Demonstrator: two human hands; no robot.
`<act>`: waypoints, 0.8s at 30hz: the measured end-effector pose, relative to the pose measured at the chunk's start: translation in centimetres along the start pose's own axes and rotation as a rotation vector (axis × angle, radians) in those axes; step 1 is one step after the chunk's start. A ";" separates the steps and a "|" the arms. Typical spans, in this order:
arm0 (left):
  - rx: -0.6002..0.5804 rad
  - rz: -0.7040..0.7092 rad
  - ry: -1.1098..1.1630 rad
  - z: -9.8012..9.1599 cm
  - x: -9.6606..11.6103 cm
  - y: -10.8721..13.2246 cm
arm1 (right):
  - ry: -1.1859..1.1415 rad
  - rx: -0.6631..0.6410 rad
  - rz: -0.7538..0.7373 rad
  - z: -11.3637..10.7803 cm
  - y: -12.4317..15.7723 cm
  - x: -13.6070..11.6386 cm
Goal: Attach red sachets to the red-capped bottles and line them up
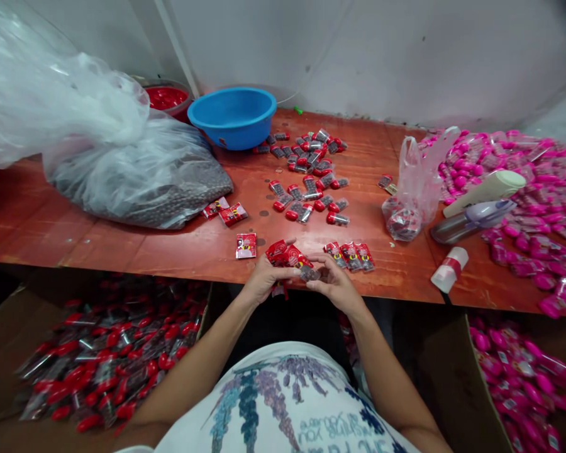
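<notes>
Several small red printed packets are fanned out in my left hand, whose thumb presses across them. My right hand is closed on the clear, dark-filled end of a packet, close beside my left fingers. Both hands are over the table's front edge. Just beyond my right hand, a row of red packets with dark contents lies flat. One more red packet lies left of my left hand. Farther in are scattered clear tubes with red caps.
A clear bag of dark beads and a blue basin stand left. At right are a small plastic bag, a bottle, a white roll and a pink heap. Boxes sit below the table.
</notes>
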State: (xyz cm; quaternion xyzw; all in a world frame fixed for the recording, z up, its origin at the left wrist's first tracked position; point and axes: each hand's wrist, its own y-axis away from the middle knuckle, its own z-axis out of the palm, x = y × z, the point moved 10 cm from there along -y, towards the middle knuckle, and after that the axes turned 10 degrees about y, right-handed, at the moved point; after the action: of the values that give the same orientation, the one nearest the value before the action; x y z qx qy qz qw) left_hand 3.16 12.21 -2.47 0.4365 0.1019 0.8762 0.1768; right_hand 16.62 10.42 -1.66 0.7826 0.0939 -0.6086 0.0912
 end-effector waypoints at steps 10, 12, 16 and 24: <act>0.007 -0.008 -0.024 1.1 -1.5 0.1 | 0.012 0.122 -0.080 0.6 0.2 -0.6; 0.002 -0.031 -0.004 0.8 -2.1 -0.1 | 0.028 0.115 -0.102 0.8 0.1 -0.4; 0.209 -0.064 0.090 -2.9 -3.1 -1.3 | 0.127 0.202 -0.065 -1.4 -0.1 1.1; 0.415 -0.040 0.395 -6.2 -3.3 -2.4 | 0.570 0.363 0.043 -2.1 0.8 0.6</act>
State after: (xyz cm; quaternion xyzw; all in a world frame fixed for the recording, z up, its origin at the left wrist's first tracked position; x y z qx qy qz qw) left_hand 0.57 12.98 -9.39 0.2820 0.3202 0.9010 0.0776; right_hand 18.88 10.23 -1.69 0.9266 -0.0109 -0.3699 -0.0666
